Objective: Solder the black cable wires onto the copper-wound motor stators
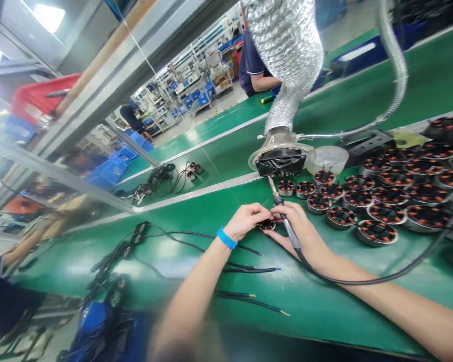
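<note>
Green bench (317,296) runs under my view. My left grip (245,221) is pinched on a small wound stator (266,225) at mid-frame, holding it steady, while my right grip (298,226) clenches a soldering iron (286,219), its tip angled up beneath a fan extractor hood (280,163), likely placed to draw fumes away. More stators (377,232) sit in rows to the right.

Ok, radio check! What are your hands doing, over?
Left hand pinching small motor stator. Right hand gripping soldering iron, tip toward extractor fan. Loose black wires on green belt nearby.
</note>
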The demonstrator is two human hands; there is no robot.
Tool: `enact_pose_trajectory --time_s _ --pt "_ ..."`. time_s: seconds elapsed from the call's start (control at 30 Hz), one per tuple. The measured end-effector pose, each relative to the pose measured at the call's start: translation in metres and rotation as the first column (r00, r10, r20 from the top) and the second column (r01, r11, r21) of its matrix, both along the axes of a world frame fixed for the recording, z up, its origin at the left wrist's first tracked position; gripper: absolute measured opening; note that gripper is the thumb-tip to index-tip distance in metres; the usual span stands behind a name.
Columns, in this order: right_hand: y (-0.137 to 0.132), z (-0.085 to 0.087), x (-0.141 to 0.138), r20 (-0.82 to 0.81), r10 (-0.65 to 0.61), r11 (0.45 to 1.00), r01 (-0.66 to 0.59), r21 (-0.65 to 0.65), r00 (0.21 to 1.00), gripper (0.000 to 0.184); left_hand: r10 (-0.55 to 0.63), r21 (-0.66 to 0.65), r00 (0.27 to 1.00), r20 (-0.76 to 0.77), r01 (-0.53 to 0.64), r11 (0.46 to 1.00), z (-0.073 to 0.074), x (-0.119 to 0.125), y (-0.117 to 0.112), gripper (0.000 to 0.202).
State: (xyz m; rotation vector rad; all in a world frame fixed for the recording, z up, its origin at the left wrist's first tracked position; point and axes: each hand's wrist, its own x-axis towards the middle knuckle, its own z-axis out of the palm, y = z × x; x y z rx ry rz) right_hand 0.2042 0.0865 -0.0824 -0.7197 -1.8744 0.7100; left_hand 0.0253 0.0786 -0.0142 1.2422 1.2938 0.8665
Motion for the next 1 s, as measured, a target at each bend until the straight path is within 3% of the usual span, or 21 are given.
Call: enact_pose_trajectory --time_s 0.17,0.4,0.57,0.67,0.77,0.87,1.0 --pt "-0.005 0.013 0.002 0.039 0.011 0.999 -0.012 0.029 0.999 0.047 0.089 0.042 0.989 -0.119 -0.085 0.996 -0.003 0.007 -0.013 0.038" --pt "-0.004 0.008 0.004 0.017 0.058 0.998 -0.058 -0.012 0.998 0.051 0.150 0.142 0.900 -0.410 -0.099 0.985 0.003 0.021 -0.016 0.037" --pt "-0.004 0.011 0.003 0.004 0.071 0.997 -0.071 -0.022 0.997 0.048 0.023 0.027 0.958 -0.286 -0.016 1.000 0.011 0.008 -0.013 0.021" --pt "-0.005 0.013 0.003 0.016 0.079 0.996 -0.078 -0.038 0.997 0.046 -0.038 -0.078 0.983 -0.179 0.024 0.997 0.009 -0.004 -0.011 0.028" --pt "-0.004 0.012 0.003 0.015 0.070 0.997 -0.070 -0.046 0.997 0.047 -0.034 -0.090 0.992 -0.120 0.024 0.996 0.004 -0.006 -0.008 0.035" --pt "-0.003 0.009 0.002 0.011 0.059 0.997 -0.058 -0.058 0.998 0.049 -0.014 -0.009 0.986 -0.166 0.013 1.000 0.007 -0.005 -0.010 0.031" --pt "0.000 0.003 -0.001 -0.007 0.031 0.999 -0.031 -0.014 1.000 0.049 0.180 0.243 0.907 -0.380 -0.090 0.966 0.020 -0.011 -0.035 0.038"
